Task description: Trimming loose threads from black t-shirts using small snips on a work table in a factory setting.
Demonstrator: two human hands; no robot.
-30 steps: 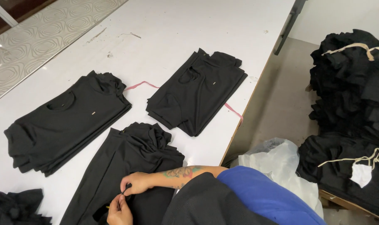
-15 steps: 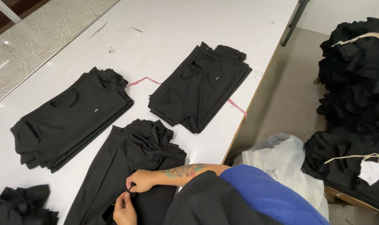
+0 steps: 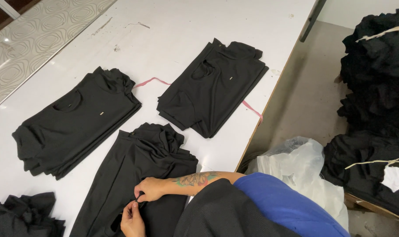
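Both hands worked at the near edge of the white table [image 3: 173, 39], on a black garment [image 3: 133, 175] spread lengthwise from the near edge up toward the middle, its far end bunched in folds. Right hand [image 3: 152, 188] lay across the garment from the right, forearm tattooed, thumb and forefinger pinched together on a small bit of the fabric. Left hand [image 3: 132, 219] sat just below it, near the frame's bottom, fingertips also closed on the same spot of cloth, the two hands almost touching. What exactly sat between the fingertips was too small to tell. A dark cloth [image 3: 225, 210] draped over the right arm, blue sleeve [image 3: 287, 206] showing beside it. Left of the garment lay a left stack [image 3: 76, 118] of folded black shirts, neck opening up, a tiny light tag on the chest. Farther and to the right lay a right stack [image 3: 212, 87] of the same folded shirts, also with a small tag. A pink strip [image 3: 149, 81] ran on the table between the two stacks and came out again at the table's right edge. A crumpled black pile [image 3: 23, 215] sat at the near left corner. Off the table on the right, a clear plastic bag [image 3: 296, 166] on the floor, and tied black bundles [image 3: 375, 87] heaped at far right, bound with pale cord
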